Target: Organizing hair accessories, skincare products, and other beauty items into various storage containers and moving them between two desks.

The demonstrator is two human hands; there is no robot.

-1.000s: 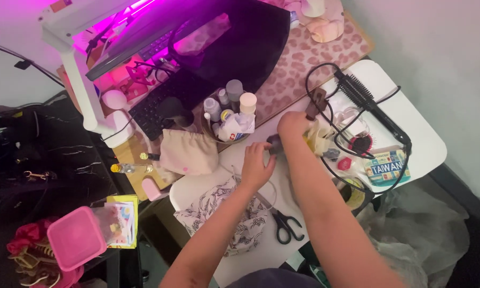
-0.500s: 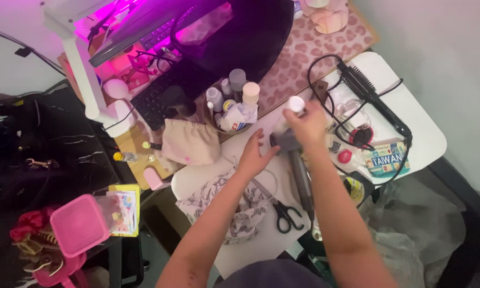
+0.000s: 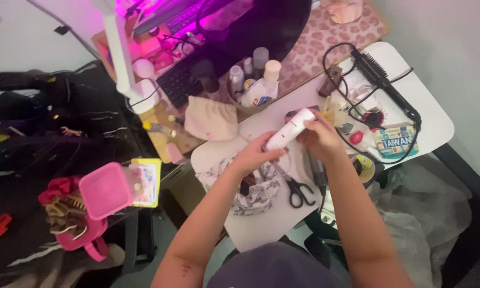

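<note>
1. Over the middle of the white table [image 3: 410, 106], you're holding a white tube-shaped device [image 3: 290, 129] up off the surface with both hands.
2. Its long axis is running diagonally, lower end toward your left hand and upper end pointing up and to the right, toward the black hot brush [image 3: 381, 82]. It's tilted, not upright and not flat.
3. Your left hand [image 3: 255, 156] is gripping the lower end, fingers curled around it and thumb up against the body.
4. Your right hand [image 3: 321, 140] is closed on the upper half, fingers wrapping over the far side. You're also clamping a dark grey barrel-shaped tool [image 3: 318, 172] under that palm, and it's hanging down toward the table edge.
5. Just below your hands, black scissors [image 3: 298, 191] are lying on the table, blades pointing up toward your left hand, beside a crumpled floral print cloth [image 3: 253, 192].
6. Near your right hand, the hot brush's black cord [image 3: 352, 101] is looping around small clutter, including a colourful card box [image 3: 396, 142].
7. Further up, a beige pouch [image 3: 210, 119] is sitting beside a round holder of bottles [image 3: 253, 80], with a black keyboard [image 3: 178, 82] behind it under pink light.
8. Off the table on your left, a pink square container [image 3: 106, 190] is resting well apart from your hands.
</note>
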